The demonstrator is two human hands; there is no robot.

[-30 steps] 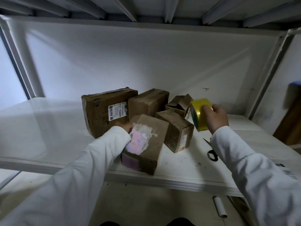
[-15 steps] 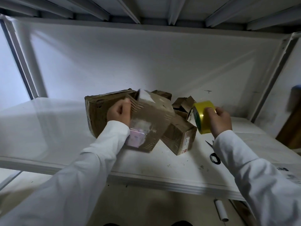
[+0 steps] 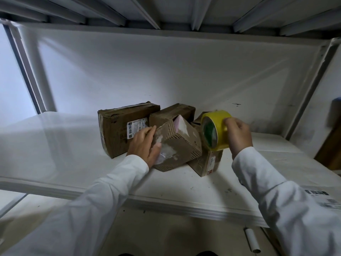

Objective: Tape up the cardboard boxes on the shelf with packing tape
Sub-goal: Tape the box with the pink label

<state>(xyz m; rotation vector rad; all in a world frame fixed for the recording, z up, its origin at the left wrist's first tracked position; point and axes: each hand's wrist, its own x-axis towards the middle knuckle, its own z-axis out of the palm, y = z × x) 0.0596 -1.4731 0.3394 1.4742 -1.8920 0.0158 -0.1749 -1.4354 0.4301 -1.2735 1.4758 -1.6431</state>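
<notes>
The left hand (image 3: 145,146) grips a small cardboard box (image 3: 177,145), fingers curled over its left edge, and holds it tilted on the white shelf (image 3: 166,193), one corner up. At the box's 1 o'clock a pale pink patch shows at the top end (whether that is a label or the contents peeking out, I cannot tell). The right hand (image 3: 238,133) pinches a yellow roll of packing tape (image 3: 215,133), just beside the box at its 3 o'clock, with the roll's open core facing left.

Other boxes crowd close: a large labelled box (image 3: 120,130) at the tilted one's 9 o'clock, another brown box (image 3: 171,112) at 12, and a low box (image 3: 206,163) under the roll.

The risk I see is slippage. The box rests on an edge, so pressing tape on could make it roll or knock the neighbours. No loose tape end is visible, so one hand may struggle to find and peel it while the other steadies the box.
</notes>
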